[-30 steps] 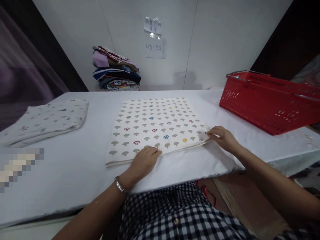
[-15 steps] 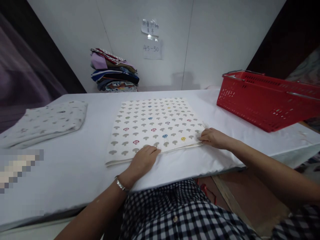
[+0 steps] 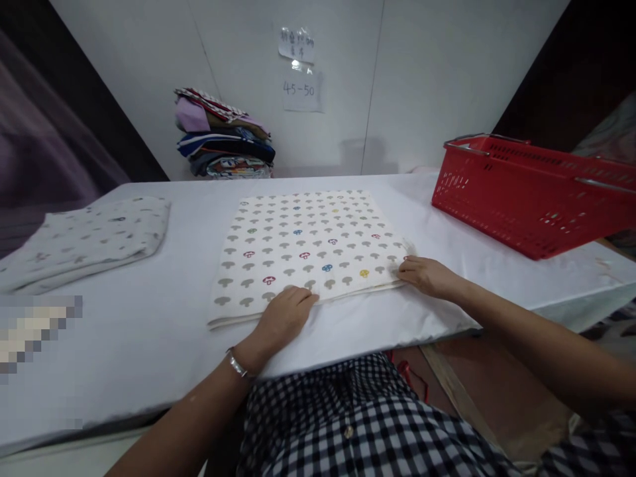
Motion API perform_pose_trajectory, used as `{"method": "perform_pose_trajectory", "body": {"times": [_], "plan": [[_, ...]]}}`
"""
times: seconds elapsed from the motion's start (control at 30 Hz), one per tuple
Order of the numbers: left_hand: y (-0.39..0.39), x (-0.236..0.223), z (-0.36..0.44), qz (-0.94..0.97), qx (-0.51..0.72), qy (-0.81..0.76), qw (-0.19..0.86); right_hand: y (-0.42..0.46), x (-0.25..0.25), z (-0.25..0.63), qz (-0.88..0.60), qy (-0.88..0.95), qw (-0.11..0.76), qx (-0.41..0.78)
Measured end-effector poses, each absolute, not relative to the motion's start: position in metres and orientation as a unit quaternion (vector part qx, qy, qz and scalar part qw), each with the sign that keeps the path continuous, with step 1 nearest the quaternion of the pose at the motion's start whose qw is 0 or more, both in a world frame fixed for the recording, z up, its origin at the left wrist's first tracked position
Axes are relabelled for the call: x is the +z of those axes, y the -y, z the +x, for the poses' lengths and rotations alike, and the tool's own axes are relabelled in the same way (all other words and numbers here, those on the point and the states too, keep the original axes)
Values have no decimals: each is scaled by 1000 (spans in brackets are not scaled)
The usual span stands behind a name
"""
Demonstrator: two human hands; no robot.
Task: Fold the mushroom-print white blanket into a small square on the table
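Note:
A cream cloth (image 3: 303, 245) printed with grey and a few coloured mushrooms lies folded in layers on the white-covered table (image 3: 163, 351). Its near edge runs slantwise in front of me. My left hand (image 3: 288, 317), with a bracelet at the wrist, is closed on the middle of that edge; the thumb is hidden. At the near right corner my right hand (image 3: 424, 275) pinches the cloth between its fingers. The cloth lies mostly flat, with slight ruffling beside the right hand.
Another folded print cloth (image 3: 109, 232) lies on the left of the table. At the back left stands a stack of folded fabrics (image 3: 226, 142). A red plastic basket (image 3: 527, 195) sits at the right. Paper notes (image 3: 302, 91) hang on the wall behind.
The view has shifted slightly. Both hands stay at about the same spots on the cloth's near edge, and the right hand has barely moved.

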State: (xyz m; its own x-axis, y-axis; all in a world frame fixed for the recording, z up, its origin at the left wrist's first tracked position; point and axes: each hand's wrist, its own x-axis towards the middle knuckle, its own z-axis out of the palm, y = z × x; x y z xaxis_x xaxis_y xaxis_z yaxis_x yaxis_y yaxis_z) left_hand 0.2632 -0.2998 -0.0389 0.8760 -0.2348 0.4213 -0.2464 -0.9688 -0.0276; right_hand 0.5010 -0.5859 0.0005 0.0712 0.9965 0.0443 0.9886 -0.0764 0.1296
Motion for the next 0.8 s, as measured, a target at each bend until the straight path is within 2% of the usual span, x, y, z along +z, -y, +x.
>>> {"method": "perform_pose_trajectory", "body": {"times": [0.33, 0.8], "plan": [[300, -37, 264, 972, 203, 121, 15, 582, 6, 502, 703, -708, 45, 53], [300, -39, 263, 967, 223, 125, 5, 576, 14, 506, 688, -711, 113, 93]]}}
